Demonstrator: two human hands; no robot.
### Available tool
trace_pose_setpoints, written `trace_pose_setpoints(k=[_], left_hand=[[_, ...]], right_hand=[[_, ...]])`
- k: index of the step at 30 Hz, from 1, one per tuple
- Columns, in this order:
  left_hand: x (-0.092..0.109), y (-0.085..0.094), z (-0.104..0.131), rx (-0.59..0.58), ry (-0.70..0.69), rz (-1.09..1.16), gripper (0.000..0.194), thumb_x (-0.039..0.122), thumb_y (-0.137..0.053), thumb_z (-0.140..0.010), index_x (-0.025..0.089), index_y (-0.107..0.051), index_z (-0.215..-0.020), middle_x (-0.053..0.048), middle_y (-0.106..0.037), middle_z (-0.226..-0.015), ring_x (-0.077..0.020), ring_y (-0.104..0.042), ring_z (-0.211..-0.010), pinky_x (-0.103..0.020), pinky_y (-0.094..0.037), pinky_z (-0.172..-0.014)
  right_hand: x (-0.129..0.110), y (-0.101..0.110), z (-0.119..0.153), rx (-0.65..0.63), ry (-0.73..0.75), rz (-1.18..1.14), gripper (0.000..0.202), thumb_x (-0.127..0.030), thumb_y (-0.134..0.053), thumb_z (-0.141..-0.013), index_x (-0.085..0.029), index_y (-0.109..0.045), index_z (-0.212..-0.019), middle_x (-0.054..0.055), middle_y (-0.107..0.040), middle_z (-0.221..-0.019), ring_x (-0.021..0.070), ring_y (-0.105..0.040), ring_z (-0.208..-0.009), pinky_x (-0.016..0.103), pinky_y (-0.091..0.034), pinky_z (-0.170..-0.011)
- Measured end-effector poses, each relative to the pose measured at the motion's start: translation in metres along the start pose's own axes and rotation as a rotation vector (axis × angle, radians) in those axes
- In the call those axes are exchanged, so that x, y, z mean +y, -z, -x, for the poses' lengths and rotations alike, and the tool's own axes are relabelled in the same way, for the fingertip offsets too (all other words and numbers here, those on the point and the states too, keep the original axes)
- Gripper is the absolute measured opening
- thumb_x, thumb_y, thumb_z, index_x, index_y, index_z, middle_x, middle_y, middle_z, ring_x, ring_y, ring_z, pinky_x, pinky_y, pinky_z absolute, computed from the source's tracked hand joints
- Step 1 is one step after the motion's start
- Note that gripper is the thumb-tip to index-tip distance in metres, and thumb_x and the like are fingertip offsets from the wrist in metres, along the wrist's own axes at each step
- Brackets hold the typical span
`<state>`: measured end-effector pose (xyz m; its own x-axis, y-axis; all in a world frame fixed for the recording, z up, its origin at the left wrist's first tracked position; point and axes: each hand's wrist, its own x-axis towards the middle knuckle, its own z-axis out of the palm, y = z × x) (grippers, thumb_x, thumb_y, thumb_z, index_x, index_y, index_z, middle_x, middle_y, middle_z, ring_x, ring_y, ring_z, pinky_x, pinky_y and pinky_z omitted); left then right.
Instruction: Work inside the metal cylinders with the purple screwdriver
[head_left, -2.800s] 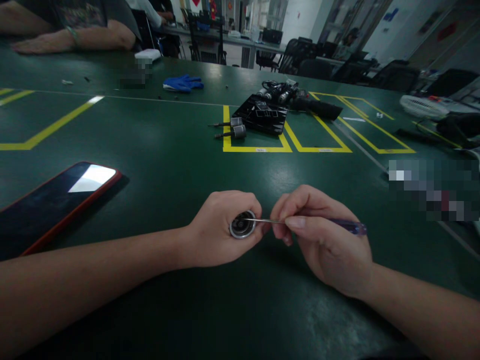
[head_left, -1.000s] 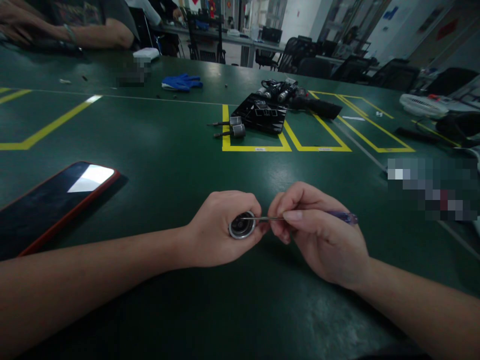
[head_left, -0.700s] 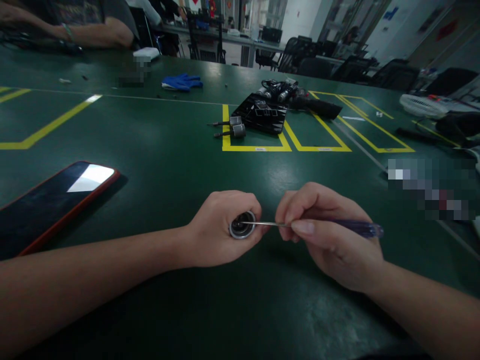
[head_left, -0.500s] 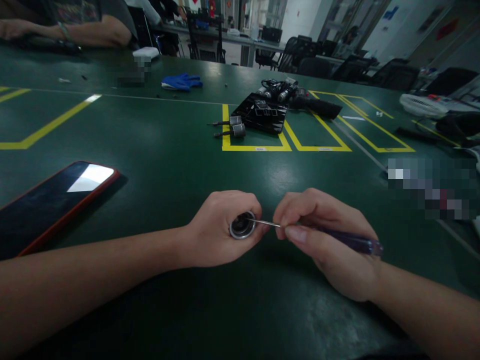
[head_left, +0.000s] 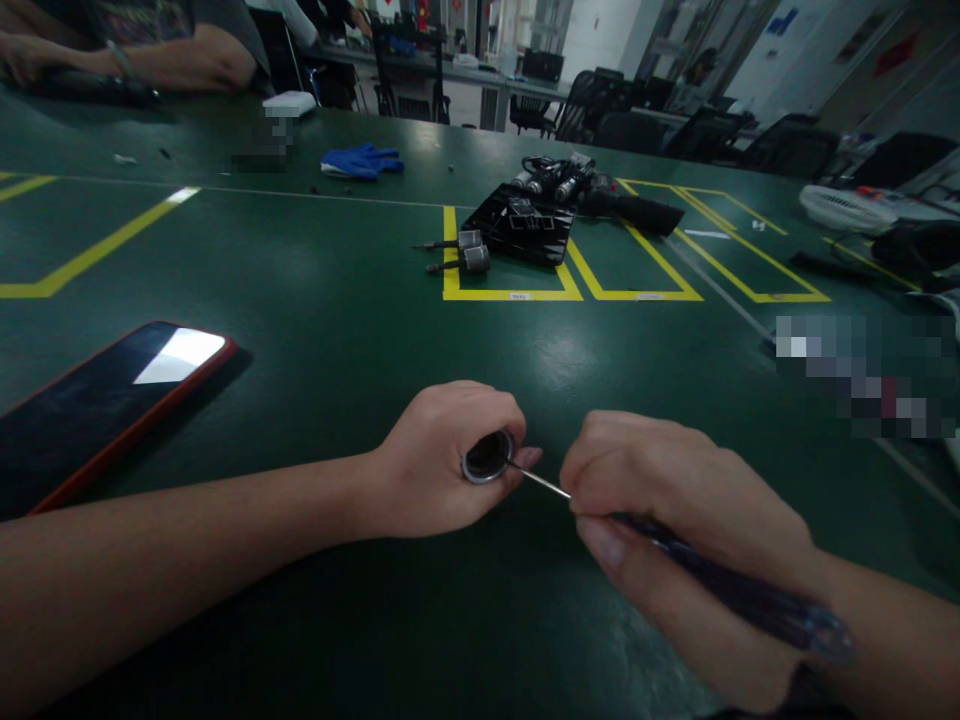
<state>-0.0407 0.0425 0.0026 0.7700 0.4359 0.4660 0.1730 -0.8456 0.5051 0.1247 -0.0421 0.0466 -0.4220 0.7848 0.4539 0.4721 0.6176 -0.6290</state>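
My left hand (head_left: pixel 442 460) is wrapped round a hollow cylindrical part (head_left: pixel 487 457), whose silvery rim and dark inside face my right side. My right hand (head_left: pixel 675 530) grips a screwdriver (head_left: pixel 735 585) with a dark translucent handle and a thin metal shaft. The shaft's tip reaches into the mouth of the cylindrical part; the very end of it is hidden inside. Both hands are above the green table, a short distance apart.
A phone (head_left: pixel 112 400) lies at the left. Farther back are a blue glove (head_left: pixel 362 161), two small cylindrical parts with stems (head_left: pixel 469 261), a black bag (head_left: pixel 525 225) and black cables (head_left: pixel 555 180). A person's arm (head_left: pixel 165 60) rests at the far left.
My right hand has moved toward me and slightly right, tilting the screwdriver so its handle sits lower. My left hand has turned the cylindrical part slightly.
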Motion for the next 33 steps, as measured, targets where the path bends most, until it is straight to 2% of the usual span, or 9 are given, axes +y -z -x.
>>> trace_pose_setpoints(k=[5,9,11,12,15,17,22,29,33], left_hand=[[-0.001,-0.001,-0.001,-0.026,-0.027,-0.023,0.017,0.023,-0.049,-0.08,0.016,-0.049,-0.065,0.002,-0.052,-0.059,-0.0095,-0.045,-0.053,-0.022,-0.035,-0.053],[-0.003,-0.001,-0.001,-0.057,-0.071,-0.048,0.016,0.023,-0.046,-0.08,0.016,-0.049,-0.066,0.001,-0.052,-0.06,-0.0106,-0.045,-0.054,-0.024,-0.035,-0.055],[-0.003,-0.001,-0.001,-0.059,-0.097,-0.06,0.016,0.022,-0.046,-0.08,0.016,-0.049,-0.066,0.001,-0.053,-0.06,-0.0109,-0.045,-0.054,-0.024,-0.035,-0.054],[-0.003,-0.001,-0.001,-0.056,-0.102,-0.067,0.016,0.022,-0.046,-0.08,0.016,-0.049,-0.066,0.001,-0.053,-0.06,-0.0111,-0.045,-0.054,-0.024,-0.034,-0.054],[-0.002,0.0,0.0,-0.054,-0.101,-0.081,0.014,0.021,-0.047,-0.079,0.015,-0.05,-0.067,0.0,-0.055,-0.06,-0.0112,-0.047,-0.055,-0.024,-0.034,-0.054],[-0.001,0.0,0.0,-0.048,-0.091,-0.082,0.012,0.021,-0.05,-0.078,0.015,-0.05,-0.067,0.001,-0.055,-0.06,-0.0107,-0.047,-0.055,-0.023,-0.034,-0.053],[-0.001,-0.001,-0.001,-0.051,-0.077,-0.082,0.014,0.022,-0.05,-0.078,0.015,-0.05,-0.066,0.001,-0.054,-0.059,-0.0102,-0.047,-0.054,-0.023,-0.034,-0.052],[0.0,0.0,-0.002,-0.07,-0.079,-0.072,0.014,0.021,-0.047,-0.079,0.015,-0.051,-0.066,0.0,-0.056,-0.061,-0.0114,-0.049,-0.056,-0.024,-0.036,-0.054],[0.001,0.001,-0.003,-0.057,-0.041,-0.065,0.012,0.021,-0.051,-0.076,0.015,-0.05,-0.065,0.001,-0.054,-0.059,-0.0101,-0.048,-0.054,-0.022,-0.035,-0.053]], right_hand=[[0.002,-0.006,0.006,-0.093,0.193,0.186,0.014,-0.002,-0.045,-0.07,-0.012,-0.056,-0.07,0.005,-0.053,-0.061,0.0137,-0.044,-0.057,0.031,-0.036,-0.053],[0.008,-0.008,0.005,-0.083,0.217,0.215,0.015,-0.004,-0.043,-0.072,-0.014,-0.052,-0.065,0.001,-0.046,-0.056,0.0118,-0.037,-0.053,0.029,-0.034,-0.049],[0.01,-0.007,0.003,-0.099,0.322,0.183,0.012,-0.005,-0.044,-0.072,-0.014,-0.051,-0.066,0.0,-0.046,-0.057,0.0111,-0.039,-0.052,0.028,-0.035,-0.049],[0.01,-0.006,0.003,-0.094,0.319,0.169,0.012,-0.005,-0.045,-0.071,-0.014,-0.05,-0.068,0.0,-0.047,-0.058,0.0109,-0.04,-0.053,0.027,-0.036,-0.05],[0.006,-0.004,0.001,-0.044,0.028,0.053,0.016,-0.002,-0.042,-0.072,-0.015,-0.05,-0.071,0.001,-0.051,-0.061,0.0109,-0.046,-0.056,0.027,-0.039,-0.054],[0.004,-0.003,0.001,0.002,-0.042,-0.014,0.016,-0.001,-0.042,-0.071,-0.015,-0.05,-0.07,0.0,-0.051,-0.061,0.0104,-0.047,-0.056,0.026,-0.04,-0.054],[0.005,-0.003,0.002,0.061,0.019,-0.041,0.016,-0.002,-0.041,-0.07,-0.016,-0.05,-0.071,0.001,-0.051,-0.059,0.0116,-0.049,-0.056,0.027,-0.04,-0.054],[0.01,-0.004,0.003,-0.072,0.074,0.02,0.019,0.0,-0.044,-0.066,-0.018,-0.048,-0.074,0.002,-0.054,-0.065,0.0133,-0.05,-0.059,0.029,-0.04,-0.055],[0.01,-0.004,0.0,0.008,0.029,-0.042,0.015,-0.002,-0.043,-0.069,-0.015,-0.049,-0.072,0.003,-0.053,-0.062,0.0118,-0.049,-0.058,0.027,-0.041,-0.055]])
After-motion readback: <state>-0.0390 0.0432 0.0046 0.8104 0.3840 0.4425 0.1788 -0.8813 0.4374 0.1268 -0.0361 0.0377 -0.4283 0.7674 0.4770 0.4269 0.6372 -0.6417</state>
